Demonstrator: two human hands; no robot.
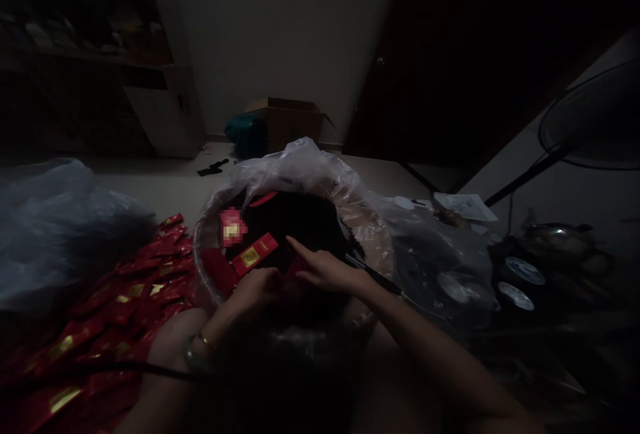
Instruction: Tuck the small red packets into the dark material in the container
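The room is dark. My left hand [257, 287] is closed around a small red packet with a gold label [254, 255], held over a round basin lined with clear plastic [370, 234]. My right hand [325, 269] sits just right of it, index finger stretched out toward the packet and the other fingers curled, with a thin dark stick-like thing [373, 275] along it. Dark material fills the basin [305, 221]. A bracelet is on my left wrist [200, 347].
A heap of red packets with gold labels [110, 307] lies at my left, beside a large pale plastic bag [55, 227]. More plastic bags and round tins [520, 281] sit at the right. A fan [595, 121], a cardboard box [290, 121] and shelves [100, 54] stand behind.
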